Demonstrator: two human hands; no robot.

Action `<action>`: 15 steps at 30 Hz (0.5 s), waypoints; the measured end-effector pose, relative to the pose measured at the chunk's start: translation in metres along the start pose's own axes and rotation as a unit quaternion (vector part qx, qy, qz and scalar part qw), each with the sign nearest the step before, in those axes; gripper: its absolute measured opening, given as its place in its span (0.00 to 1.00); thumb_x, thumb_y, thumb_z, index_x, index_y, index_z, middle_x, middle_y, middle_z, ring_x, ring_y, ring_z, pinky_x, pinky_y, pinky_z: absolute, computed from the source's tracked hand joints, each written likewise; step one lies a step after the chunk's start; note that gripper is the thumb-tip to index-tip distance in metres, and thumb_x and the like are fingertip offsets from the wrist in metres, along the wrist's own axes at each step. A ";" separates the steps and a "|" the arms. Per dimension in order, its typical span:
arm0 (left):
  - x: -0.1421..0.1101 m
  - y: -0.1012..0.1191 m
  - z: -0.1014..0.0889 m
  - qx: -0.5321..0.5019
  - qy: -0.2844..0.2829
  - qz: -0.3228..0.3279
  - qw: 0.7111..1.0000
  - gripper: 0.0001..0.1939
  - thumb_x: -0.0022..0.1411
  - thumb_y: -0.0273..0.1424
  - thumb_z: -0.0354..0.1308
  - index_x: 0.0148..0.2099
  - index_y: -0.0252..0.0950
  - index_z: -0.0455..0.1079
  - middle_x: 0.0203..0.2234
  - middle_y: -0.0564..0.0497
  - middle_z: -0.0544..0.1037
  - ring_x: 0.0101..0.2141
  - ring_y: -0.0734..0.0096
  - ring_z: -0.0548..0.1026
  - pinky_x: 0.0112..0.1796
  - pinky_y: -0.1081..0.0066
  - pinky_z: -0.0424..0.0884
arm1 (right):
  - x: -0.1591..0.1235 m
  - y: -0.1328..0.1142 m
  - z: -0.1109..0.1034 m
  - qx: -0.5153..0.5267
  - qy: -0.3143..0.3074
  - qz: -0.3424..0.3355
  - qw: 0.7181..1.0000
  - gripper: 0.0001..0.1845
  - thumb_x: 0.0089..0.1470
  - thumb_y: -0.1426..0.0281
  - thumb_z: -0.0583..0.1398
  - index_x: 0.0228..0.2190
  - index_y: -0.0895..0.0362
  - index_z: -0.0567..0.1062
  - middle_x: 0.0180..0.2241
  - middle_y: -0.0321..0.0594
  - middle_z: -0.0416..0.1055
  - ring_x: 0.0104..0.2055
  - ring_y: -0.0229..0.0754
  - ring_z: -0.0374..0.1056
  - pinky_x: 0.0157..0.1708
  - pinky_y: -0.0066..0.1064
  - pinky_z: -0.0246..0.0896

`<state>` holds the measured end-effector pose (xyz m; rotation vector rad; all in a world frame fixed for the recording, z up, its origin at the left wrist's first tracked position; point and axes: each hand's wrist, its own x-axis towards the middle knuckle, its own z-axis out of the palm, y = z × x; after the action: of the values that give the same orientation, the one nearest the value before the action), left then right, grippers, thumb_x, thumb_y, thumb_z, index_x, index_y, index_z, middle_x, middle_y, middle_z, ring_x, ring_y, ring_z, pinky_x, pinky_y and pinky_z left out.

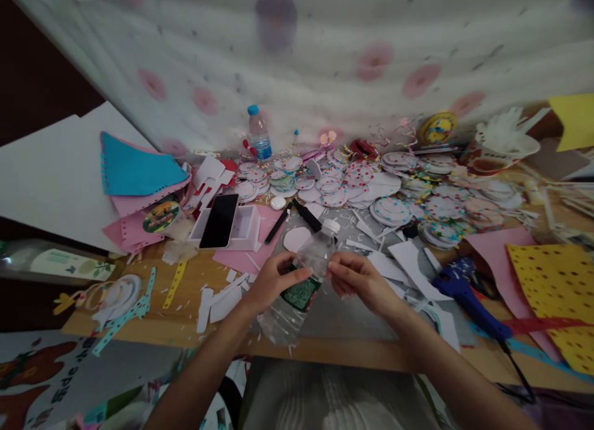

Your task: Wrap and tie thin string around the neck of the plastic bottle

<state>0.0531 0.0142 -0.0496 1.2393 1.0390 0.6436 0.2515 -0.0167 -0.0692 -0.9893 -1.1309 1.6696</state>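
Observation:
A clear plastic bottle (320,247) with a white cap and a dark green label is tilted over the table's front edge, its base towards me. My left hand (276,280) is wrapped around its middle, the thumb lying across the label. On the bottle's right side, my right hand (355,278) is closed in a pinch at the upper label area. Whatever sits between those fingertips is too small to make out. Just beyond the bottle lie a black marker (306,216), a dark green pen (278,223) and a white paper oval (297,239).
Stacks of dotted paper discs (392,211) fill the back of the table. A black phone (220,221) rests on a white box (245,226) at left. To the right are a blue glue gun (471,297), paper scraps (415,269) and yellow dotted sheets (552,288). Another bottle (258,136) stands behind.

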 end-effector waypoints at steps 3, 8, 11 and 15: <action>-0.004 -0.015 0.004 -0.123 0.026 -0.024 0.992 0.18 0.49 0.39 0.68 0.38 0.32 0.74 0.30 0.50 0.78 0.30 0.70 0.74 0.33 0.73 0.67 | 0.008 0.004 0.002 -0.001 -0.027 -0.017 0.999 0.19 0.53 0.54 0.60 0.24 0.58 0.71 0.10 0.26 0.56 0.12 0.29 0.52 0.15 0.24 0.46; -0.009 -0.034 0.011 -0.187 0.064 -0.041 0.979 0.17 0.49 0.40 0.67 0.34 0.30 0.76 0.25 0.50 0.77 0.26 0.73 0.72 0.29 0.74 0.64 | 0.017 0.012 0.000 -0.003 -0.066 -0.023 0.998 0.18 0.54 0.56 0.60 0.25 0.59 0.72 0.09 0.26 0.57 0.11 0.30 0.54 0.13 0.23 0.48; -0.009 -0.038 0.014 -0.205 0.088 -0.051 0.974 0.18 0.49 0.41 0.68 0.34 0.31 0.76 0.24 0.51 0.77 0.25 0.73 0.71 0.28 0.75 0.64 | 0.021 0.016 -0.003 0.000 -0.080 -0.019 0.997 0.17 0.56 0.57 0.60 0.25 0.58 0.72 0.09 0.25 0.56 0.10 0.30 0.54 0.12 0.22 0.48; -0.006 -0.043 0.017 -0.215 0.107 -0.060 0.969 0.18 0.48 0.41 0.68 0.35 0.32 0.77 0.25 0.51 0.77 0.26 0.73 0.71 0.29 0.74 0.64 | 0.024 0.024 -0.009 0.001 -0.082 -0.012 0.997 0.17 0.56 0.58 0.59 0.24 0.58 0.71 0.09 0.24 0.54 0.10 0.29 0.51 0.11 0.22 0.47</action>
<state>0.0603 -0.0093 -0.0893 0.7353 1.0720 0.8702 0.2476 0.0032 -0.0980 -0.8454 -1.2423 1.7592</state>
